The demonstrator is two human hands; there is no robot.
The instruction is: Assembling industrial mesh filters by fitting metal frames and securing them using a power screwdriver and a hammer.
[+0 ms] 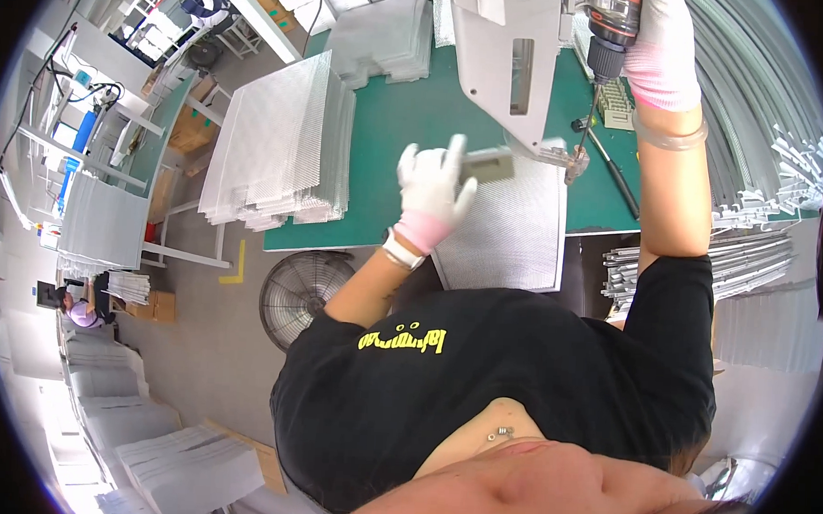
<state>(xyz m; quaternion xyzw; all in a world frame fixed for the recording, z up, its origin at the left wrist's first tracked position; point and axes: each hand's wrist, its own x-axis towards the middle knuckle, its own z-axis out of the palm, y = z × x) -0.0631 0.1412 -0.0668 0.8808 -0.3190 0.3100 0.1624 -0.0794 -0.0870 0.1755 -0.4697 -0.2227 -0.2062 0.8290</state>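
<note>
My left hand (431,186), in a white glove with a pink cuff, has its fingers spread above the green table (395,109). Beside its index finger and thumb is a small, blurred grey-green rectangular part (489,167) with a recess; whether they touch is unclear. Under that part a silvery mesh panel (514,229) overhangs the table's near edge. At the upper right my gloved right hand (658,47) grips a power drill (612,29), its fingers partly cut off by the frame. Its long bit points down to a clear fitting (574,161) at the tip of a white slotted machine body (521,69).
Stacks of mesh panels (283,141) stand left on the table, with another stack (384,35) behind. A black-handled hammer (614,177) and pale green plastic parts (616,105) lie right. Metal strips (757,116) pile along the right side. A floor fan (304,294) stands below left.
</note>
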